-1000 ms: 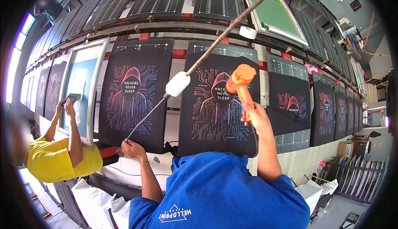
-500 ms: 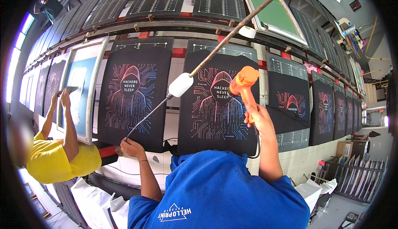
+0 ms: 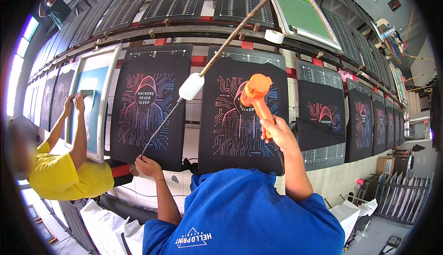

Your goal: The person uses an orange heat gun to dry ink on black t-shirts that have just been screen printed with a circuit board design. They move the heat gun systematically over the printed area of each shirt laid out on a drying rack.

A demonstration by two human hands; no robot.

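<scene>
My right hand [image 3: 276, 132] grips the handle of an orange heat gun [image 3: 255, 92], whose nozzle hangs over a black printed T-shirt [image 3: 242, 116] stretched on a long tiled table. My left hand [image 3: 147, 165] rests at the near edge of the neighbouring black printed T-shirt [image 3: 147, 102], fingers closed on a thin black cable [image 3: 161, 126]. The cable rises to a white cylindrical piece [image 3: 191, 86] on the end of a long wooden pole [image 3: 244, 22].
A person in a yellow shirt [image 3: 69, 176] on my left presses both hands on a framed print screen [image 3: 94, 98]. More black shirts [image 3: 323, 116] line the table to the right. A green screen frame [image 3: 302, 15], a tape roll [image 3: 275, 36] and stacked frames [image 3: 397, 199] are nearby.
The heat gun has shifted slightly left over the shirt, and the white piece on the pole has moved a little up and left. The person in yellow has moved their hands on the screen.
</scene>
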